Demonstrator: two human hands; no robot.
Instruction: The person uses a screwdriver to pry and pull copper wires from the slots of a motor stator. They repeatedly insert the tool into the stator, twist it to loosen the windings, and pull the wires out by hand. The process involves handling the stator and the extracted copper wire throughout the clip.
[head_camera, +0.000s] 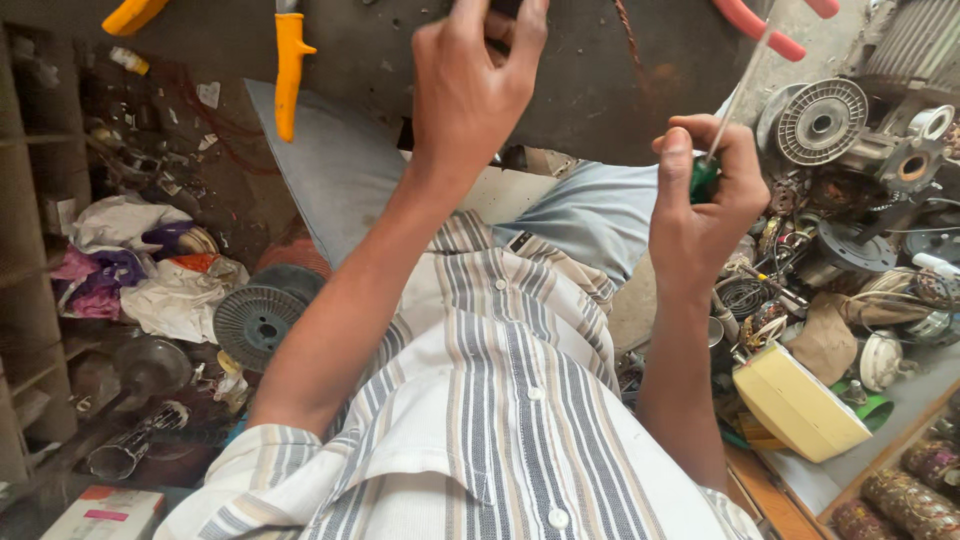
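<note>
Cluttered workshop floor surrounds the person, whose right hand (700, 205) at three o'clock grips a green-handled screwdriver (722, 125), while the left hand (470, 90) at twelve pinches a dark part (497, 20).

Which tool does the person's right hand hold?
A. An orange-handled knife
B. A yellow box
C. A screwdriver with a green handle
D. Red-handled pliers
C: the right hand is closed around a green-handled screwdriver, whose thin shaft points up from the fist.
</note>
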